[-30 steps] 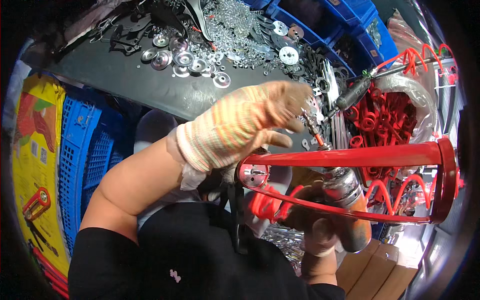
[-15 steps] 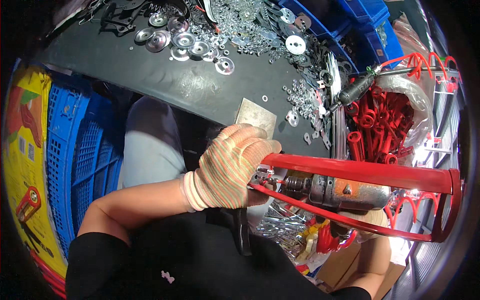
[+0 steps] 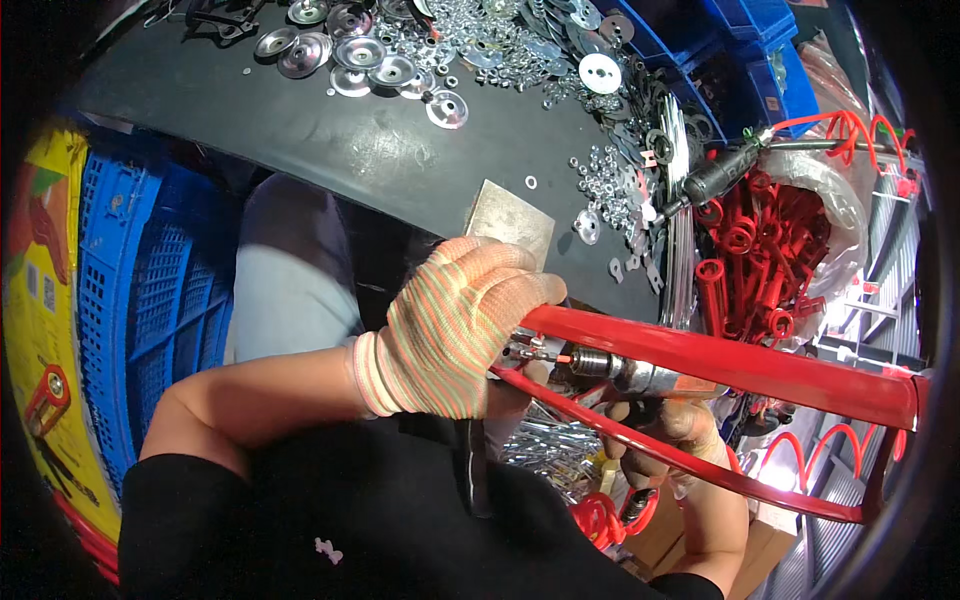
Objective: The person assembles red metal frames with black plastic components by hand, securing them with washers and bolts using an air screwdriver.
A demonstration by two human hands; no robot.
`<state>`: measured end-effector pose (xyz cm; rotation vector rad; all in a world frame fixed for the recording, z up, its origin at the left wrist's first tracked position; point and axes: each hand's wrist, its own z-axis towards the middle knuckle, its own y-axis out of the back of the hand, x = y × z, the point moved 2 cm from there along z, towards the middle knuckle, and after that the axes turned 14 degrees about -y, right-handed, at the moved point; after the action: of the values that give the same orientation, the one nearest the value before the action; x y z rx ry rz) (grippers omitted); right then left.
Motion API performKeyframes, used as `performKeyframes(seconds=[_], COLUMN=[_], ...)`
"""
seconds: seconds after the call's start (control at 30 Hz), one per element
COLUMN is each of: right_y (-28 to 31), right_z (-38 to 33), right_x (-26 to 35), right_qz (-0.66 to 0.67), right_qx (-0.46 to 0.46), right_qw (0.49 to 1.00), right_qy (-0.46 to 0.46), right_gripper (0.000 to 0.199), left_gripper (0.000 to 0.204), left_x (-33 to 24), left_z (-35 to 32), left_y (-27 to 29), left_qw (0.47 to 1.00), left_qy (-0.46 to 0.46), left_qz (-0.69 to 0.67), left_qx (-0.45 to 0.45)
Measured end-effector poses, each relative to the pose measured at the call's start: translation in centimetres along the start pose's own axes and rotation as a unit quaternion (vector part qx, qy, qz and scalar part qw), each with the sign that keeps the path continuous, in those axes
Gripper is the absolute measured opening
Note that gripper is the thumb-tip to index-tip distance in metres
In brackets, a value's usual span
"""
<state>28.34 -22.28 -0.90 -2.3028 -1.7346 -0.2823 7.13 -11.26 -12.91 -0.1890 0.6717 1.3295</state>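
My left hand, in a striped knit glove, grips the left end of a red metal frame that runs to the right in front of me. My right hand, lower and partly hidden behind the frame's bars, holds a pneumatic screwdriver lying level. Its bit points left at the frame end, right under my left fingers. A red coiled air hose hangs below the tool.
A dark workbench carries metal washers and discs, loose nuts and a small steel plate. A second air tool lies by a bag of red plastic parts. Blue crates stand on my left.
My left hand came down from the bench to the frame's left end and closed on it. The screwdriver swung level and moved left up to that end. My view tilted down.
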Motion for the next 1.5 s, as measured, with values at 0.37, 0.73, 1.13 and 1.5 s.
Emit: performKeyframes(seconds=[0.37,0.73,1.13,1.5], right_y=[1.9,-3.4,-4.6,-1.2], right_z=[2.0,-3.8,-7.7,-8.3], right_x=[-3.0,5.1,7.4,6.3], right_qz=[0.049,-0.368,-0.617,-0.577], right_qx=[0.043,-0.149,-0.136,-0.301], right_qw=[0.998,0.908,0.733,0.713], right_qy=[0.001,0.136,0.250,0.260], right_gripper=[0.063,0.049,0.059,0.041], left_gripper=[0.059,0.062,0.069,0.047], left_x=[0.2,-0.1,0.0,2.8], left_z=[-0.5,-0.5,-0.1,1.4], left_y=[-0.3,0.2,0.3,4.7], left_qw=[1.000,1.000,1.000,0.994], left_qy=[-0.019,0.021,-0.002,-0.096], left_qz=[0.022,0.010,-0.021,0.041], left_qx=[-0.004,0.020,0.003,0.031])
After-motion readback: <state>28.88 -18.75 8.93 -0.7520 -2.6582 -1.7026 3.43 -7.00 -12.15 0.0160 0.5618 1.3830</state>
